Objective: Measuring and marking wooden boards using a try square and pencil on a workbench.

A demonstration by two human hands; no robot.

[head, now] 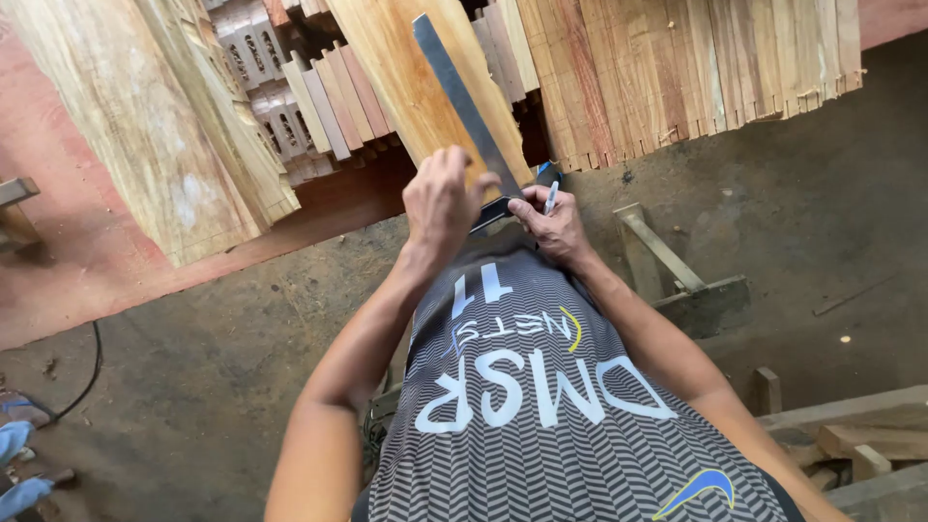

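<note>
A long wooden plank [406, 77] runs away from me, its near end at my chest. Flat on it lies a grey metal square [459, 97], its blade pointing up the board and its dark stock at the near end. My left hand [443, 203] presses down on the stock end of the square. My right hand [551, 220] rests beside it on the right, fingers closed around a white pen whose tip points up by the blade's edge.
Stacks of planks [677, 68] and carved wooden pieces [261, 58] lean at the back. A wide pale board [145, 116] stands at the left. A low wooden stand [677, 280] sits at the right, timber offcuts [851, 435] at lower right, a black cable [87, 377] on the floor at left.
</note>
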